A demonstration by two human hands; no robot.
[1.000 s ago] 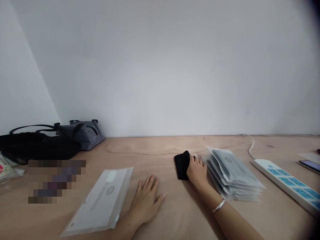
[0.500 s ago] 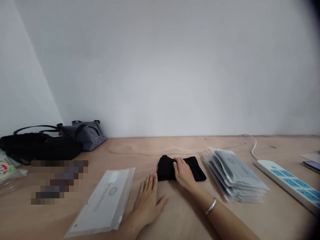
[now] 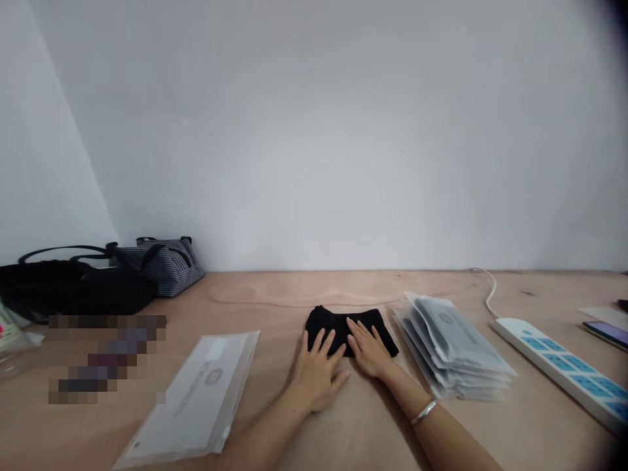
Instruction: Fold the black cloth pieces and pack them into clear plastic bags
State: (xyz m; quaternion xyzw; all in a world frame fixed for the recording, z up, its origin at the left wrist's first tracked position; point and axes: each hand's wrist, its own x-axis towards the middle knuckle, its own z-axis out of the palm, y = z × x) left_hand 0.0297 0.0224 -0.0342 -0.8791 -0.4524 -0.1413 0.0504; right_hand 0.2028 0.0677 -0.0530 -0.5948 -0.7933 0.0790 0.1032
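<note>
A folded black cloth item (image 3: pixel 338 322), its exact kind unclear, lies flat on the wooden table. My left hand (image 3: pixel 318 369) rests with spread fingers on its near left edge. On its right half lies my right hand (image 3: pixel 367 347), palm down with the fingers apart. Left of my hands is a frosted zip bag (image 3: pixel 196 392) with a printed logo, lying flat. To the right of the cloth stands a stack of similar frosted bags (image 3: pixel 451 340), with dark contents showing through.
A white power strip (image 3: pixel 559 366) with blue sockets lies at the right, its cable running to the wall. Beyond it is a phone (image 3: pixel 608 332). A black bag (image 3: pixel 73 288) and a striped bag (image 3: pixel 171 268) sit at the back left. One patch at left is pixelated.
My left hand has moved from the table beside the cloth onto its near left edge. My right hand has shifted slightly toward me, its fingers more spread. The view has turned a little right.
</note>
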